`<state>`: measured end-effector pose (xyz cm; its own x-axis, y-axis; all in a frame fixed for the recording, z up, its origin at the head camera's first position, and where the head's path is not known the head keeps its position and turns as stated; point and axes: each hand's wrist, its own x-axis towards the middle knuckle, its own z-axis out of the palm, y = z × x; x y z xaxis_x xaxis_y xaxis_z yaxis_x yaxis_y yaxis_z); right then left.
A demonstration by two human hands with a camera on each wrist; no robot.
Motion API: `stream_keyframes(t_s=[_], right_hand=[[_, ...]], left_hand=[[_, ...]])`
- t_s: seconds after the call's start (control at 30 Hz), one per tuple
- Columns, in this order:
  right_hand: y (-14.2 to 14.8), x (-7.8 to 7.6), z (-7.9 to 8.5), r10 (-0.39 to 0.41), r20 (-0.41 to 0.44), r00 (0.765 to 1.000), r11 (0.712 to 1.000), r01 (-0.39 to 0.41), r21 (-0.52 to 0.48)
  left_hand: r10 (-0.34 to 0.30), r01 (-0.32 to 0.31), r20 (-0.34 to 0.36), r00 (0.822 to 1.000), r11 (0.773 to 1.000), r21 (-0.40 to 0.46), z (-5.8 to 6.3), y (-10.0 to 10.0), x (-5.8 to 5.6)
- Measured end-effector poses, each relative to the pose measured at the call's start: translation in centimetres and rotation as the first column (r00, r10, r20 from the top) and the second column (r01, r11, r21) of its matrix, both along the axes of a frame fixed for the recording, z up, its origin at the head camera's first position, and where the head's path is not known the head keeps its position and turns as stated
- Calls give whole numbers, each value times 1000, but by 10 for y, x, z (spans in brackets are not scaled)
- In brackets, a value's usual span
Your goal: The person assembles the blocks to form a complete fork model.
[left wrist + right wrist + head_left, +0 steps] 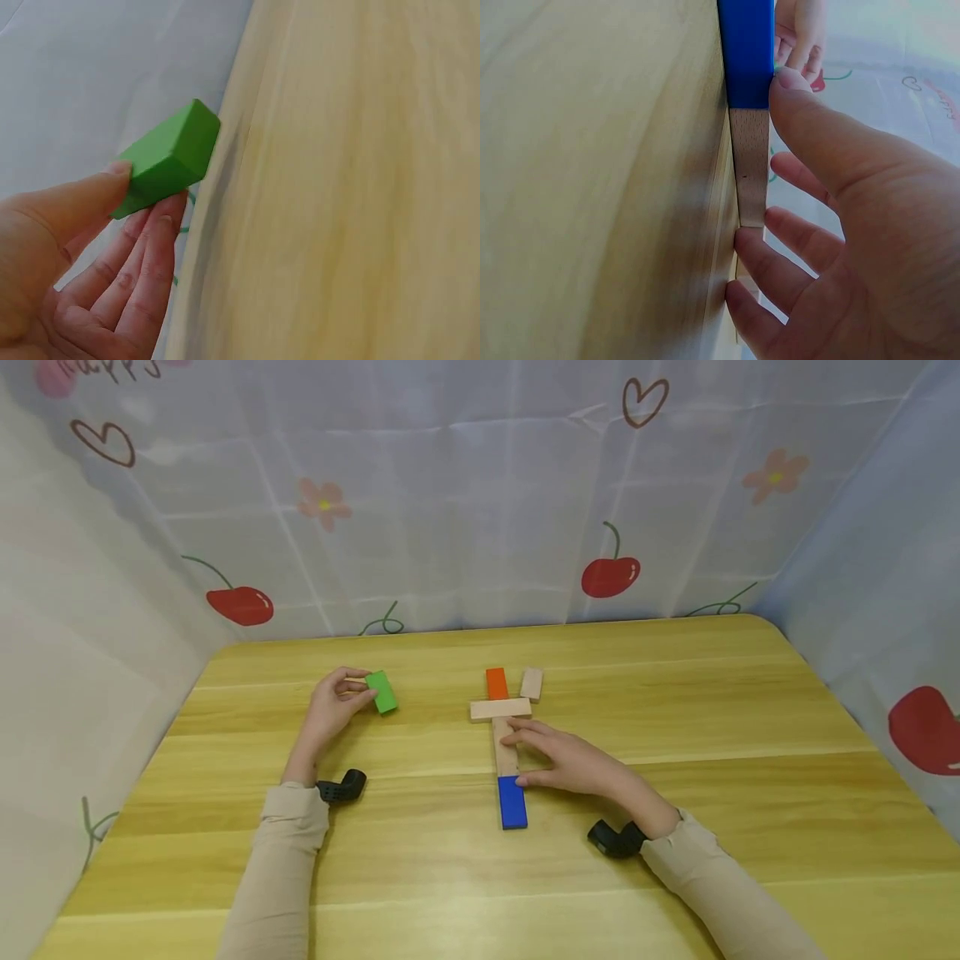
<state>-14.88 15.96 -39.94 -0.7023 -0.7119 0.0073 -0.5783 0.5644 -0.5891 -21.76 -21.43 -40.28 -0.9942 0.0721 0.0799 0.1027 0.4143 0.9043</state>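
Note:
Between thumb and fingertips, my left hand [327, 710] pinches a green wooden block [382, 692] over the left side of the table; the left wrist view shows it tilted. My right hand [581, 764] is spread beside a row of blocks, its thumb touching the blue block [513, 810] and its fingers reaching along a plain wooden block [505, 758]. Blue and plain lie end to end. Across the far end of the plain block lies another plain block [487, 711], with an orange-red block [496, 683] beyond it.
A short plain block [532, 682] lies slanted at the far right of the row, close to the crosswise block. The wood-grain table [420, 877] ends at a printed curtain [465, 527]. A black wrist device [343, 787] sits by the left wrist, another [617, 839] by the right.

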Motion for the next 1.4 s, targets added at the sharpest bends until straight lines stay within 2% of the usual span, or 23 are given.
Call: stream_keyframes(t_s=[0.33,0.53,0.7,0.83,0.97,1.13,1.2,1.4], right_hand=[[-2,1,1,9,2,1000,1000,-9,-2],[-2,5,0,0,12,1000,1000,0,-2],[-1,6,-1,-1,15,1000,1000,1,-7],[-1,4,-1,-8,5,1000,1000,8,-8],[-2,5,-1,-13,16,1000,1000,13,-16],[-4,10,-4,-1,41,999,1000,1,-10],[-4,10,-4,-6,40,999,1000,6,-12],[-2,7,1,-18,16,1000,1000,18,-13]], left_hand=[[-27,14,64,998,980,198,5,20,-2],[-73,48,85,994,963,265,5,37,-6],[-118,80,105,987,947,310,5,59,-13],[-129,95,94,987,949,300,4,80,-18],[-147,115,95,984,952,283,-3,96,-21],[-132,102,124,983,969,226,-12,104,-20],[-125,101,115,985,975,199,-13,105,-20],[-112,106,78,991,991,83,-8,111,-28]])
